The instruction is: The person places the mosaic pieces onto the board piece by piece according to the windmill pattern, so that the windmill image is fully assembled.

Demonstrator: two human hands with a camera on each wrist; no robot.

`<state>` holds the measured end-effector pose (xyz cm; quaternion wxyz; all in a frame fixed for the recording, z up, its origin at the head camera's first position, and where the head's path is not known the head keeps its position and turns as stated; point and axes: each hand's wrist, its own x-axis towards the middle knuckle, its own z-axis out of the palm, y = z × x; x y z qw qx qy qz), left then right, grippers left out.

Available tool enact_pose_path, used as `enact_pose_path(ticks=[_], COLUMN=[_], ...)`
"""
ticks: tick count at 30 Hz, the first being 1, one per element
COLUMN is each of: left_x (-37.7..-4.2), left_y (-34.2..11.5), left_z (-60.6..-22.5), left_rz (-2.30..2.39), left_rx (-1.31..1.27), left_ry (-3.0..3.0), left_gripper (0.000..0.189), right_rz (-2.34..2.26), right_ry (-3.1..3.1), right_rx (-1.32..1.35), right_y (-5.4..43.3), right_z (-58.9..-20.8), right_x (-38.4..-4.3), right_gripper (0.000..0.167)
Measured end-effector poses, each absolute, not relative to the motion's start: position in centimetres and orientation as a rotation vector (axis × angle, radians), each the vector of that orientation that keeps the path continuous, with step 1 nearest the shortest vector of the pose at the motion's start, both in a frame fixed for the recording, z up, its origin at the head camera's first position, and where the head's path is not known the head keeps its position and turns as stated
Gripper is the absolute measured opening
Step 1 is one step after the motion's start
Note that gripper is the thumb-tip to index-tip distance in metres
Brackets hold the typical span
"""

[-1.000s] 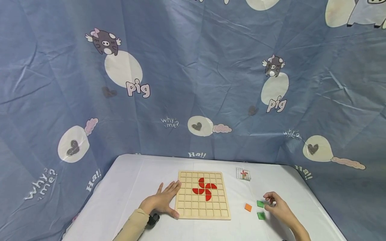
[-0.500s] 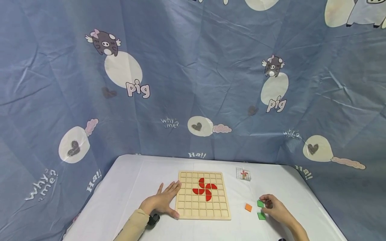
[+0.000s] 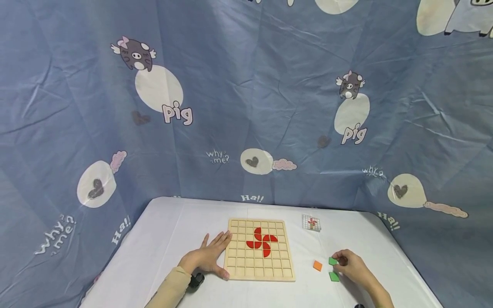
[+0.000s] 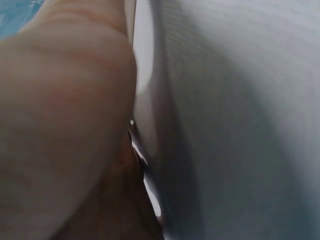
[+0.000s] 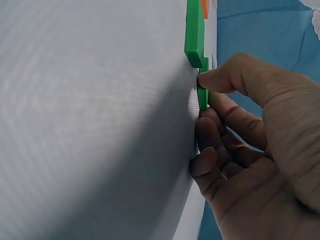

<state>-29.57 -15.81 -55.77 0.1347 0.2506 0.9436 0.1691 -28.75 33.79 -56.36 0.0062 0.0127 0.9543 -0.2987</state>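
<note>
My left hand (image 3: 208,258) lies with fingers spread along the left edge of a wooden grid board (image 3: 250,272). Red quarter-round pieces (image 3: 266,249) form a pinwheel in the board's cells. Over to the right, my right hand (image 3: 355,269) pinches a green square tile (image 3: 332,260) between thumb and index finger, low over the cloth. In the right wrist view the thumb presses on that green tile (image 5: 203,95), and the other fingers are curled beneath. A second green tile (image 3: 334,276) lies just nearer, and an orange tile (image 3: 317,265) sits to its left.
A small pattern card (image 3: 311,223) showing a red pinwheel on a grid lies behind the tiles. White cloth (image 3: 192,218) covers the table, and a blue printed curtain (image 3: 246,107) encloses it at the back and sides. The left wrist view is mostly filled by hand and cloth.
My right hand has moved slightly left onto the farther green tile, and its thumb and finger have closed on it. The left hand and board have stayed still.
</note>
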Motion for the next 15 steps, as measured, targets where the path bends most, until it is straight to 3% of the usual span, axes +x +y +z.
enact_pose_path(ticks=[15], left_x=[-29.3], left_y=[-15.7], left_z=[-55.4], left_rz=[0.497], left_rx=[0.719], left_ry=[2.730], left_gripper=[0.132], right_rz=[-1.008], right_ry=[3.013], right_rx=[-0.031], right_y=[31.4], right_z=[-54.0], right_x=[-29.0], right_gripper=[0.031])
